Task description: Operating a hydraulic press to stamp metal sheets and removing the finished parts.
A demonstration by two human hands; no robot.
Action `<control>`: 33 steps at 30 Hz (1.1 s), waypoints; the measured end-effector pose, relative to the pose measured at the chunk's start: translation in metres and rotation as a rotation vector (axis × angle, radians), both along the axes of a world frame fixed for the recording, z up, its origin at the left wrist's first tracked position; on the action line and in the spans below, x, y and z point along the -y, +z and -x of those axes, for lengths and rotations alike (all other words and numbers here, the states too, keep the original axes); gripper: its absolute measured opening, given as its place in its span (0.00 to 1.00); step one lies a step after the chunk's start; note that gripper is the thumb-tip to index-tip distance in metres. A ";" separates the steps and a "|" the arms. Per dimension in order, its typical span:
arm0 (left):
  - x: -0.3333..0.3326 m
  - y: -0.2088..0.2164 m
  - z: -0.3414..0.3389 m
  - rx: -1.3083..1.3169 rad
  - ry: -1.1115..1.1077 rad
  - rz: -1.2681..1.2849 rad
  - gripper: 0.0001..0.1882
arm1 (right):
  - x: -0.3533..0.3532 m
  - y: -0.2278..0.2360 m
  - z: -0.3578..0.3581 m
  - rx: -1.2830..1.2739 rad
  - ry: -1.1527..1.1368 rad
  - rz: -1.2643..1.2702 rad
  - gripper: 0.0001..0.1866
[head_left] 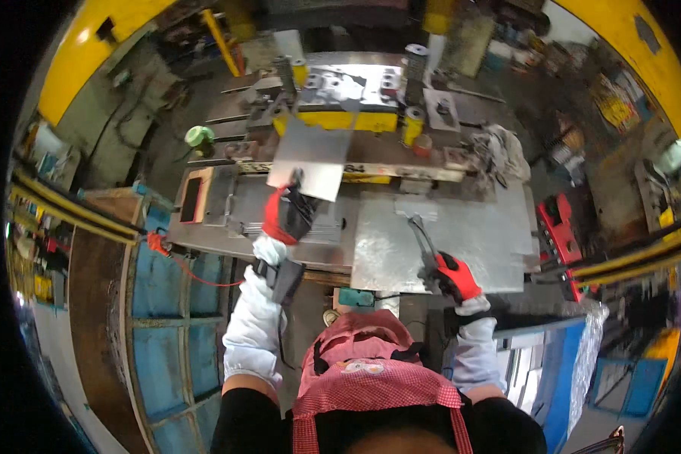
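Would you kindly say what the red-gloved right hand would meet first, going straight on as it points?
Led by its slender metal tongs, the right hand would probably meet the small, pale rectangular piece on the grey metal sheet; depth is unclear.

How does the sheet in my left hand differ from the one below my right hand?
The held sheet looks smaller, the lower sheet larger. The held sheet is in your left hand; the lower sheet lies flat beneath your right hand. Both look thin, grey and metallic.
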State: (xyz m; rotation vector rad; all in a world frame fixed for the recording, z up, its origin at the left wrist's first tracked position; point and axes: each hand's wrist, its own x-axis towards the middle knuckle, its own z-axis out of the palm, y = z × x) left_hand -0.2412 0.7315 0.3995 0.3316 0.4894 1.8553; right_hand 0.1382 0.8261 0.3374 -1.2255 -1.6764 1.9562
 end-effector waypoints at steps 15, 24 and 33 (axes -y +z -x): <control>0.050 0.095 0.054 -1.872 0.108 0.589 0.13 | 0.026 0.097 0.011 -0.225 0.084 -0.373 0.36; -0.013 0.103 0.076 -1.714 -0.564 0.053 0.16 | 0.026 0.131 0.052 -0.018 0.534 -0.798 0.37; -0.008 0.017 0.129 -1.441 -0.323 -0.180 0.25 | 0.050 0.108 0.069 -0.658 0.259 0.274 0.37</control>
